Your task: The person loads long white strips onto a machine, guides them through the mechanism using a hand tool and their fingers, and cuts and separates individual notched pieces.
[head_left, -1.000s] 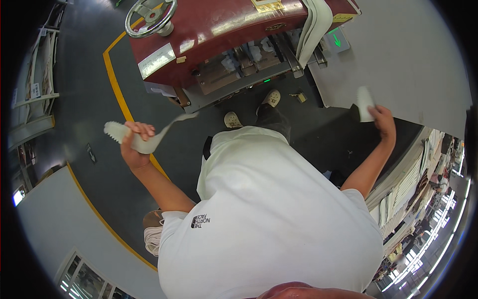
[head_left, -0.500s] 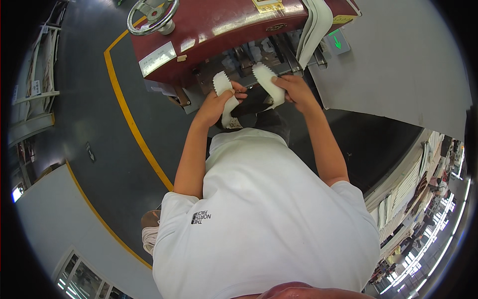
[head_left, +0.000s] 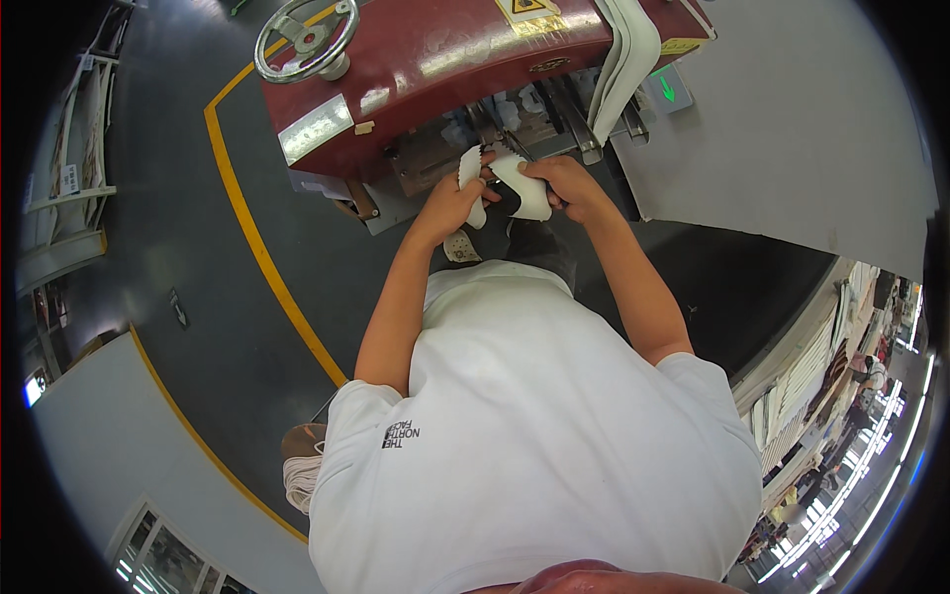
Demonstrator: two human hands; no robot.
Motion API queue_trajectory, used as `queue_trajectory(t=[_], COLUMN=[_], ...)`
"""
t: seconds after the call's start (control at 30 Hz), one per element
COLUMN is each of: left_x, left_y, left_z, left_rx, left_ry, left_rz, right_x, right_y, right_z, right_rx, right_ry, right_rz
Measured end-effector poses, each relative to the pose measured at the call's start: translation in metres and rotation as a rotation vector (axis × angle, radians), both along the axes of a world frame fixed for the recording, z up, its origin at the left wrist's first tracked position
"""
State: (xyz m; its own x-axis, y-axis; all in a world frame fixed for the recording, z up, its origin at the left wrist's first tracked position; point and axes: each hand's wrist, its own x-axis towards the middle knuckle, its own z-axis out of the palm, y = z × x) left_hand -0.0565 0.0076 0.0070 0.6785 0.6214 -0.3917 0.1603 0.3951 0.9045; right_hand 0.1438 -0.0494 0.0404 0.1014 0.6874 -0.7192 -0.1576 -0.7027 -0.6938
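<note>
My left hand (head_left: 450, 206) is closed on a narrow white piece with a zigzag edge (head_left: 471, 166), held upright in front of me. My right hand (head_left: 573, 186) grips a wider white curved piece (head_left: 524, 198), also with a notched edge, thumb on top. The two pieces are close together, with something dark between their lower parts; whether they touch I cannot tell. Both are held just before the red machine's (head_left: 416, 54) lower opening, where metal rails (head_left: 574, 124) and a dark plate show.
A steel handwheel (head_left: 302, 64) tops the machine; long white strips (head_left: 618, 69) drape at its right. A grey board (head_left: 782, 129) stands to the right. A yellow floor line (head_left: 247, 218) runs left, near shelving (head_left: 74, 168). Stacked white material (head_left: 782, 396) lines the lower right.
Both hands have come in from wide apart to the centre, before the machine's opening, each carrying its white piece. In the last half second the pieces have drawn closer together.
</note>
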Motion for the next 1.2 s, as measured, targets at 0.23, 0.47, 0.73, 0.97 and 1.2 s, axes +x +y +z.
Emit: queue_trajectory(t=[0.23,0.47,0.73,0.97,1.2], left_x=[0.007,0.003,0.003,0.003,0.004], left_y=[0.000,-0.009,-0.009,-0.011,-0.011], left_z=[-0.007,-0.006,0.000,-0.007,-0.001], left_rx=[0.174,0.106,0.039,0.026,-0.020], left_ry=[0.048,0.066,0.097,0.087,0.084], left_rz=[0.056,0.019,0.085,0.148,0.185], right_x=[-0.013,-0.020,-0.030,-0.026,-0.032], right_y=[0.004,0.025,-0.006,0.006,0.015], right_z=[-0.026,-0.051,-0.047,-0.043,-0.042], right_rx=[0.189,0.369,0.388,0.323,0.311], right_ry=[-0.364,-0.763,-0.592,-0.665,-0.847], right_rz=[-0.022,0.021,-0.052,-0.043,-0.022])
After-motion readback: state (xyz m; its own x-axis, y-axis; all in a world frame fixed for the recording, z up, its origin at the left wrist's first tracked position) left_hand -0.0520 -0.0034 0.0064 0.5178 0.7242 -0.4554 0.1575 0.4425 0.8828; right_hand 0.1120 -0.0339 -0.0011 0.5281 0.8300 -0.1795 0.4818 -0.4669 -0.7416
